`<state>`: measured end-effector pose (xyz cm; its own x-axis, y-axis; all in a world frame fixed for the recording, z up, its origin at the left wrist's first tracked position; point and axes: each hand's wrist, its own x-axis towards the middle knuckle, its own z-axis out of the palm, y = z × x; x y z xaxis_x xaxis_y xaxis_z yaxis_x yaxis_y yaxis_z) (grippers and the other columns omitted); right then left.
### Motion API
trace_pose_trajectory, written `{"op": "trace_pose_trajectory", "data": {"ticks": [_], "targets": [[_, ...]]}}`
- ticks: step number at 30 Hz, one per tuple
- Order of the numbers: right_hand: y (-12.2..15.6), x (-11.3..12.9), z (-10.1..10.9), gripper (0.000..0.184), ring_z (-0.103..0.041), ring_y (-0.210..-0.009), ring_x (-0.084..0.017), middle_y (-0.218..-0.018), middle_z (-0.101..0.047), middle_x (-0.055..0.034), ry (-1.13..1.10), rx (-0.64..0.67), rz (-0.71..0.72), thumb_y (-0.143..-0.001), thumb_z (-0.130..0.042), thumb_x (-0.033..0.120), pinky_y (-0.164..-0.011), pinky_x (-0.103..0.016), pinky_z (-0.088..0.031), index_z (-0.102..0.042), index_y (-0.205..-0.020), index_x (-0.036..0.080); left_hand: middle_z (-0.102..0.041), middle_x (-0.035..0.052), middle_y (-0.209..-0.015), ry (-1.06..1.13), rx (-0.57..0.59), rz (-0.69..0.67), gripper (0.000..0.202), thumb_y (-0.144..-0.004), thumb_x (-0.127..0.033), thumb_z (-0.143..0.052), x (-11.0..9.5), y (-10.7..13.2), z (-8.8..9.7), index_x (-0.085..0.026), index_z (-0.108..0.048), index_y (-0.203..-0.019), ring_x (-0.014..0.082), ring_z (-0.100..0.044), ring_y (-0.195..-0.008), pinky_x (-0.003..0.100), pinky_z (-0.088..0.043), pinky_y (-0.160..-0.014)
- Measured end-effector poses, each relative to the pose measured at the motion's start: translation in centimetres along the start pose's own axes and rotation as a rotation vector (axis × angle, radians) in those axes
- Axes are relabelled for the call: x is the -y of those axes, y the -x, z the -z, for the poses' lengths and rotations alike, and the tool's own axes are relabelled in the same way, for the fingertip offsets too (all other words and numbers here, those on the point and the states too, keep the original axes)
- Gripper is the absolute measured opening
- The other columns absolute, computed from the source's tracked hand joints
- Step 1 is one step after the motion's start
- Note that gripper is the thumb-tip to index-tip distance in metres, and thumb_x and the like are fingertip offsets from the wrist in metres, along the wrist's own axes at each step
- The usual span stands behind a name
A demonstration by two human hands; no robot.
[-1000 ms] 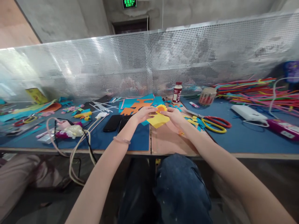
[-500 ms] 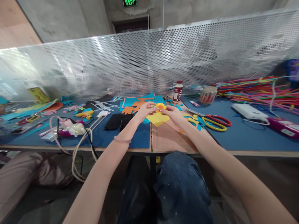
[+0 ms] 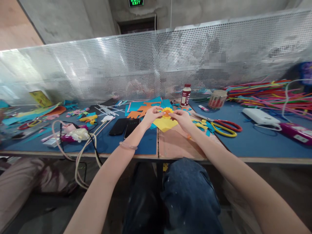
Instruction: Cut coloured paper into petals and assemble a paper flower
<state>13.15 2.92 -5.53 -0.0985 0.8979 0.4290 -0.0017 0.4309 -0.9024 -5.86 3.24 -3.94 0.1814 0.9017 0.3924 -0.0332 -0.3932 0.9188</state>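
Between my two hands is a small yellow paper flower [image 3: 167, 112] with an orange centre. My left hand [image 3: 154, 116] pinches its left side, and my right hand [image 3: 180, 117] has fingers closed on its right side. Just beneath the flower lies a yellow paper sheet [image 3: 165, 124] on the table. Beyond my left hand are orange paper cut-outs [image 3: 147, 108] on blue sheets. Scissors with red and yellow handles [image 3: 225, 126] rest to the right of my right hand, beside yellow and blue scraps [image 3: 201, 124].
Two black phones [image 3: 118, 126] lie left of my left forearm. A dark red bottle [image 3: 185, 96] stands behind my right hand, near a clear jar [image 3: 217, 99]. Cables [image 3: 81, 152] hang over the front edge at left. A perforated metal screen [image 3: 136, 65] closes the back.
My right fingers have shifted slightly inward over the flower's orange centre, and the flower has tilted a little. My left hand stays almost where it was.
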Motion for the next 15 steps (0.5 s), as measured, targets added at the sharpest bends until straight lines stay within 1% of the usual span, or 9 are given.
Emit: {"op": "trace_pose_trajectory", "data": {"ticks": [3,6,9,11,15], "targets": [[-0.06,-0.07,0.11,0.032,-0.055,-0.060,-0.012,-0.066,-0.064,-0.0026,0.026,-0.001,0.007,-0.065,-0.077,0.045,-0.057,-0.024,-0.041,-0.065,-0.069,0.015,-0.057,-0.0024,-0.066,0.009,0.003,0.019,0.033,-0.065,-0.031,-0.078,0.04,0.01,-0.06,-0.017,-0.060,-0.089,0.0093,-0.059,-0.062,0.026,-0.050,-0.068],[-0.21,-0.18,0.12,0.032,-0.054,-0.059,-0.011,-0.067,-0.063,-0.0013,-0.006,0.019,-0.012,-0.065,-0.078,0.045,-0.056,-0.023,-0.041,-0.065,-0.071,0.016,-0.059,-0.0019,-0.067,0.015,0.008,0.028,0.033,-0.066,-0.031,-0.077,-0.15,0.15,-0.14,-0.017,-0.060,-0.090,0.0089,-0.059,-0.061,0.026,-0.050,-0.067],[-0.34,-0.17,0.06,0.035,-0.056,-0.064,-0.011,-0.077,-0.066,-0.0025,-0.052,0.046,-0.047,-0.066,-0.077,0.047,-0.057,-0.022,-0.043,-0.068,-0.081,0.017,-0.059,-0.0026,-0.066,-0.002,0.024,0.006,0.033,-0.066,-0.031,-0.077,-0.45,0.40,-0.27,-0.017,-0.061,-0.092,0.0083,-0.059,-0.059,0.024,-0.049,-0.065],[-0.36,-0.09,0.05,0.037,-0.059,-0.071,-0.012,-0.085,-0.068,-0.0035,-0.069,0.044,-0.046,-0.067,-0.076,0.048,-0.060,-0.023,-0.045,-0.070,-0.087,0.018,-0.059,-0.0027,-0.065,-0.034,0.046,-0.009,0.034,-0.067,-0.032,-0.077,-0.61,0.56,-0.38,-0.017,-0.062,-0.092,0.0083,-0.059,-0.060,0.023,-0.047,-0.063],[-0.28,0.00,0.12,0.038,-0.060,-0.072,-0.014,-0.082,-0.068,-0.0038,-0.050,0.044,-0.029,-0.066,-0.077,0.049,-0.065,-0.024,-0.047,-0.070,-0.087,0.018,-0.060,-0.0016,-0.067,-0.060,0.067,0.011,0.035,-0.067,-0.032,-0.077,-0.69,0.70,-0.58,-0.016,-0.061,-0.094,0.0085,-0.060,-0.060,0.024,-0.047,-0.064]]}}
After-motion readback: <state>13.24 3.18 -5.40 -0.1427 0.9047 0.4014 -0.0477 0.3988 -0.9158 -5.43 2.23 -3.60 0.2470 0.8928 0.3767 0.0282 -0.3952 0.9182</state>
